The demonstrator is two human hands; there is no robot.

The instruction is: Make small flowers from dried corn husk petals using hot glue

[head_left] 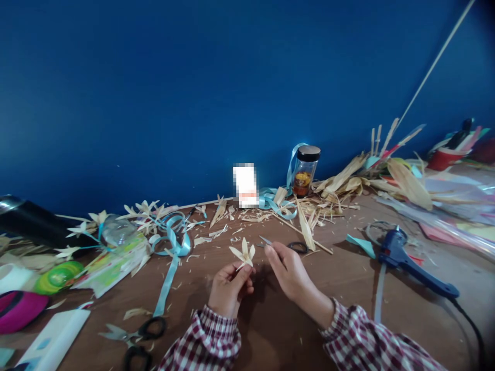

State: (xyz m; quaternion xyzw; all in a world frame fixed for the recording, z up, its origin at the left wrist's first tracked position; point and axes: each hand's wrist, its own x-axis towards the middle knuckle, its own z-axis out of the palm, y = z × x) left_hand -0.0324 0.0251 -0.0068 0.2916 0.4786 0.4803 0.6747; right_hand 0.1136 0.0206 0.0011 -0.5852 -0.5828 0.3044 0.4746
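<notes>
A pale flower of dried corn husk with pointed petals is pinched upright between the thumb and fingers of my left hand. To its right, my right hand has its fingers drawn together over a small pair of scissors. A thin blade tip shows left of those fingertips, and a dark handle loop shows behind the hand. My palm hides the middle of the scissors. A second pair of scissors with black handles lies open at the lower left.
A blue glue gun lies at right with its cord. Light-blue ribbon and finished husk flowers are at left. Husk scraps, a black-lidded jar and a blurred white card stand along the blue wall.
</notes>
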